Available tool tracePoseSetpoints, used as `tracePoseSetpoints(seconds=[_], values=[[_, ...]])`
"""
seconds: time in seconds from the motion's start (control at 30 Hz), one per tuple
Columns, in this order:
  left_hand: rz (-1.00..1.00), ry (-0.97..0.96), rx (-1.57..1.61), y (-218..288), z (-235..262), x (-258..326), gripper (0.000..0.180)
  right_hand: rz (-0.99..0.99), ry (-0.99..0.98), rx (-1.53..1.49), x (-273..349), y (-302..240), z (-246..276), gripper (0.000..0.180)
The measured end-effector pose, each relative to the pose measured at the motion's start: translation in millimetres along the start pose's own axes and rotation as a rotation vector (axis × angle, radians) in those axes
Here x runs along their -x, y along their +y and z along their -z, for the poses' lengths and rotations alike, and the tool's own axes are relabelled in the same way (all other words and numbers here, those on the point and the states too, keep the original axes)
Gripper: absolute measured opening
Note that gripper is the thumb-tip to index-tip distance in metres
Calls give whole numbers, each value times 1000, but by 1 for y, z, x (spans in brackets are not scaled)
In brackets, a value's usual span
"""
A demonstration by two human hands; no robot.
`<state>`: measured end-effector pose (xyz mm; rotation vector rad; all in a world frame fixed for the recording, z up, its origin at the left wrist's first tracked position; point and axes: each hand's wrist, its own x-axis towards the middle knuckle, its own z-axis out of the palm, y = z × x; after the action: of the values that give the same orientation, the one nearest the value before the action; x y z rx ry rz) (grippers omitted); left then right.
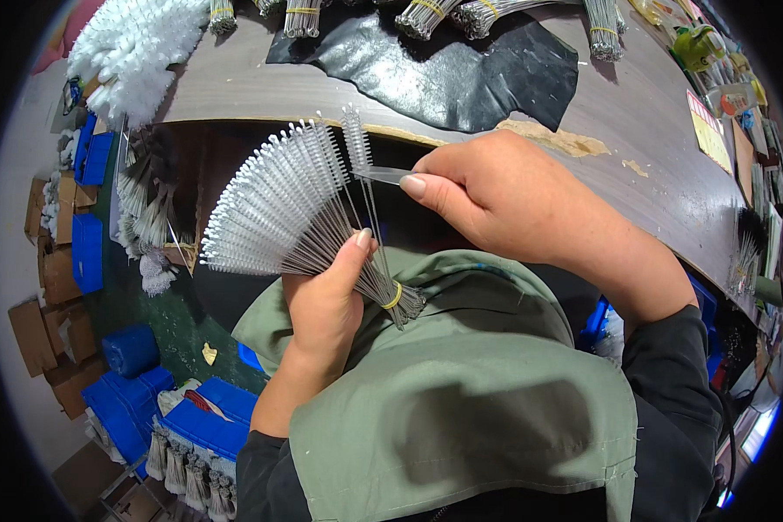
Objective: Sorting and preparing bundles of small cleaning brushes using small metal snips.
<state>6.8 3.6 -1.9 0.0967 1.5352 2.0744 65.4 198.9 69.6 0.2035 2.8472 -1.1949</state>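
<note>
1. Beyond the brush fan (278, 200), we see a grey counter (661, 139) with a shiny black sheet (426, 74) and wire bunches (422, 19) on it.
2. Past the brush fan and to its left is a fluffy white heap (135, 56). Off to the left of the brush fan, down by the green floor (178, 326), we see brown boxes (61, 270) and blue bins (126, 409).
3. Our brush fan is up above the green apron (513, 348), near the counter's edge. Its white tips spread wide, and a yellow band (393, 296) goes around its wires near the bottom.
4. Our left hand (322, 304) grips the brush fan by its wires, under the white part. Its thumb presses on the front; we cannot see most of its other fingers.
5. Our right hand (513, 196) is just right of the brush fan. Its fingers pinch a thin pointed tool (383, 175), maybe tweezers. The tip is at the wires of a few brushes (354, 139) standing a bit apart from the rest. We cannot tell if it grips one.
6. We think the step in hand is picking through the brushes, a few at a time. The next move seems to call for a steady left grip and a gentle touch with the tip, so no wires bend.
</note>
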Motion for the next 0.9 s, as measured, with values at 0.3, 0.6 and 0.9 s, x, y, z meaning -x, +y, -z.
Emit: tracePoseSetpoints(seconds=[0.3, 0.6, 0.9], values=[[-10, -9, -1, -3, -1, 0, 22, -35, -53, 29, -2, -1, 1, 39], [-31, -17, -9, -4, -6, -2, 22, 24, 0, 20, -2, 12, -7, 33], [-4, 11, -30, -6, -6, -3, 22, 28, 10, -5, -2, 15, -9, 33]])
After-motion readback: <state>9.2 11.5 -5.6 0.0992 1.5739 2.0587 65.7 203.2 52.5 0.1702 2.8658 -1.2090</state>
